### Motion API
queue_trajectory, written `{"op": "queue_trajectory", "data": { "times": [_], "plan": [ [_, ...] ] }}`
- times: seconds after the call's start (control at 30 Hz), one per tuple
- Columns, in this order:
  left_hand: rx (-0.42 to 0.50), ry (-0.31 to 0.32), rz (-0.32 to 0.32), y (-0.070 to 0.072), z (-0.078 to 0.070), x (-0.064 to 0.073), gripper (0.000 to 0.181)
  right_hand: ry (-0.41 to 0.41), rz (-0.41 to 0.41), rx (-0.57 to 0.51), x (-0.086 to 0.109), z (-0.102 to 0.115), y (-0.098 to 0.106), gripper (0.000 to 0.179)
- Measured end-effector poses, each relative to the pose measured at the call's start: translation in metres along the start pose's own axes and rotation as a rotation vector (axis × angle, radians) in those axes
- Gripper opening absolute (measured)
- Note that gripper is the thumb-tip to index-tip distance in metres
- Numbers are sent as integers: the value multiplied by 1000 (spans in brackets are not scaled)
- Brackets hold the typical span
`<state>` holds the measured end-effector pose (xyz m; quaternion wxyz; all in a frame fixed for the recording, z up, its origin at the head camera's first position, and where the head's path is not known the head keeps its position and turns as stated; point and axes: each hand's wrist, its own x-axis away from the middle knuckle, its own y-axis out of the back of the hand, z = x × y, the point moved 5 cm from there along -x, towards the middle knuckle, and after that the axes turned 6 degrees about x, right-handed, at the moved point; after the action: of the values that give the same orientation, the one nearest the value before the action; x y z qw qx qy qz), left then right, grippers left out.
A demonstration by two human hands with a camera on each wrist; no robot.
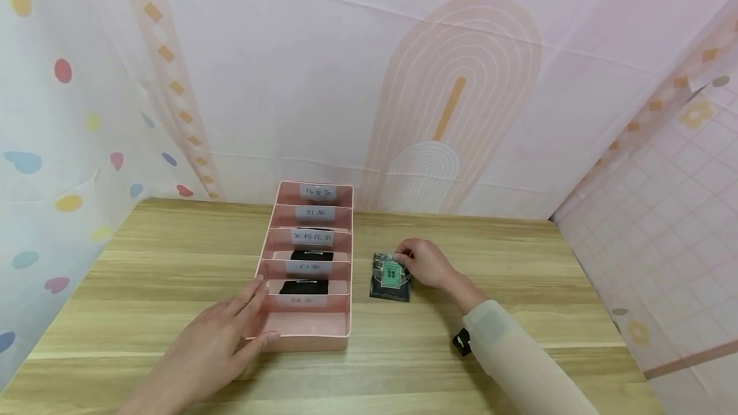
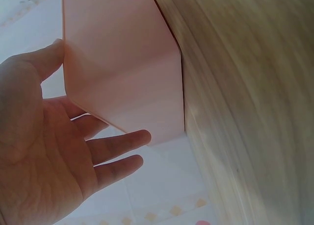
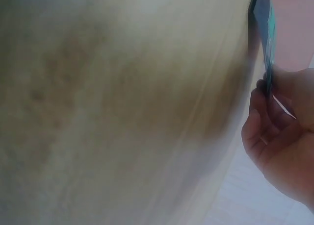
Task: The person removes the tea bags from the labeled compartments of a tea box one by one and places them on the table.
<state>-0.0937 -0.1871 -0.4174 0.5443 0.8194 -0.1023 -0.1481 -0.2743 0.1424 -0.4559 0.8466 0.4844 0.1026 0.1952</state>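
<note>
At its upper right corner, my right hand (image 1: 426, 264) pinches a dark tea sachet (image 1: 383, 290) with a green label. In the right wrist view the sachet (image 3: 263, 19) appears edge-on, tilted up from the wood, its end between thumb and fingers. My left hand (image 1: 210, 344) rests on the near left corner of a pink divided box (image 1: 305, 342). Its thumb touches the front rim and its straight fingers lie along the left side. In the left wrist view the box wall (image 2: 122, 63) fills the space beyond the thumb, with two fingers outstretched below.
White labels mark the box's compartments; dark sachets (image 1: 303, 287) lie in some of them. The nearest compartment (image 1: 305, 323) shows its pink floor. Another black item (image 1: 462, 342) lies partly under the right sleeve. Patterned cloth (image 1: 288, 82) hangs behind the wooden table (image 1: 173, 242).
</note>
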Motion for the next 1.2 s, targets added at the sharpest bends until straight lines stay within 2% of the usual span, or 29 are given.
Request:
{"op": "queue_trajectory", "data": {
  "times": [0.3,0.6,0.83,1.07,1.2],
  "plan": [
    [-6,-30,-34,0,0,2,74,0,12,27,-1,-2,-4,10],
    [-1,-19,-26,1,-1,2,75,-5,8,5,-1,-3,0,12],
    [2,-19,-26,1,-1,2,76,-6,-44,-49,2,-1,18,18],
    [7,8,0,2,-1,1,76,81,-137,-60,10,15,42,24],
    [6,9,-1,1,0,1,76,101,-176,-57,17,23,52,25]
  ]
}}
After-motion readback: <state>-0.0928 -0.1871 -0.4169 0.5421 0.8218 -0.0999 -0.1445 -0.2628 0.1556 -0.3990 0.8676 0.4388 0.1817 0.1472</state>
